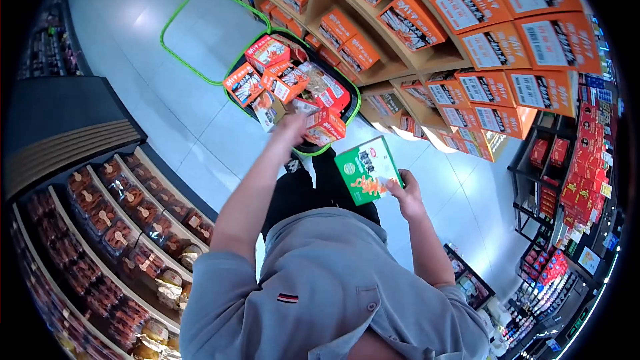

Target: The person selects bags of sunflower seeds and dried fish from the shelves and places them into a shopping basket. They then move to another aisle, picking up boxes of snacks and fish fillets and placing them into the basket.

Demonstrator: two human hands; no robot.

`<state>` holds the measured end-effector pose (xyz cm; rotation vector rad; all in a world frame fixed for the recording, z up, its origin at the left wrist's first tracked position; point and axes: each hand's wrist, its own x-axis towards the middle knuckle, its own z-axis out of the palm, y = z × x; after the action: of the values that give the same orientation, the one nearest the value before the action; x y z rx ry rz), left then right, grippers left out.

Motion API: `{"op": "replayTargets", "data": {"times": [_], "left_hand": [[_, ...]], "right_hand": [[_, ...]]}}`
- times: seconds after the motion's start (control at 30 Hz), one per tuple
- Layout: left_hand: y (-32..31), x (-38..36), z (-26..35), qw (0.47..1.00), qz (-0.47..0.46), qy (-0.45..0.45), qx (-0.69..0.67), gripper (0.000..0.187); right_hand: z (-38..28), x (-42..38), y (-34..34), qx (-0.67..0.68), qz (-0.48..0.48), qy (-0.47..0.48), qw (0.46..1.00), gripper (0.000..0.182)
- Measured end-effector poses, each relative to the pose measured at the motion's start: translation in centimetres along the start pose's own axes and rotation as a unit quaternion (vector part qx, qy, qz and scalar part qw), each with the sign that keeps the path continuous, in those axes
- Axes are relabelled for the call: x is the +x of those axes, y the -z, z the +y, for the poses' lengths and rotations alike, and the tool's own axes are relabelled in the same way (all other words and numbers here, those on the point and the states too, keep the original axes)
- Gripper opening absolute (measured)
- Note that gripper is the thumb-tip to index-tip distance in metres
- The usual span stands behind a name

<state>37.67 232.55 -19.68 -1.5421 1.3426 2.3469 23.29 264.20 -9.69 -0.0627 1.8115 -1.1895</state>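
Observation:
A green box [367, 170] with a picture of food on its front is in my right hand [408, 195]. My right thumb lies over the box's lower right side. My left hand [289, 131] reaches over the near side of a black shopping basket [355, 108] with a bright green rim. It is beside an orange-red box [325, 127] and seems to touch it, but its fingers are smeared by motion. Several more packages fill the basket, among them an orange box [244, 84], a red and white box [267, 52] and a clear-topped pack [320, 83].
The basket's green handle [164, 33] leans out over the pale tiled floor [167, 110]. Wooden shelves [417, 60] with stacked orange boxes [543, 40] rise at the upper right. A tiered rack of packaged food [110, 227] stands at left, and red boxes [583, 180] at far right.

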Motion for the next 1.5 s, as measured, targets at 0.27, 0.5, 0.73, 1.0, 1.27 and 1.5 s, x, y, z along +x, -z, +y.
{"op": "replayTargets", "data": {"times": [0.27,0.5,0.73,1.0,1.27,1.5], "left_hand": [[-8.2,-15.9,4.4,0.870,-0.389,-0.242,0.180,0.081],[-15.3,-23.2,10.8,0.871,-0.348,-0.325,0.118,0.069],[-29.1,-27.0,18.0,0.833,-0.339,-0.412,0.149,0.069],[-49.6,-21.3,19.3,0.712,-0.127,-0.599,0.343,0.072],[-58.1,-15.5,21.3,0.524,-0.046,-0.725,0.445,0.083],[-61.1,-15.2,23.2,0.479,-0.041,-0.727,0.490,0.083]], "right_hand": [[-9.5,-5.6,2.8,0.082,-0.143,0.145,0.976,0.055],[-15.2,-9.3,7.7,0.179,-0.133,0.256,0.941,0.072],[-16.3,-9.8,20.3,0.131,-0.138,0.375,0.907,0.086],[-18.7,-3.2,30.6,0.432,-0.164,0.273,0.844,0.059],[-21.7,0.9,37.4,0.508,-0.116,0.283,0.805,0.072],[-26.2,3.3,43.2,0.477,-0.152,0.380,0.778,0.072]]}}
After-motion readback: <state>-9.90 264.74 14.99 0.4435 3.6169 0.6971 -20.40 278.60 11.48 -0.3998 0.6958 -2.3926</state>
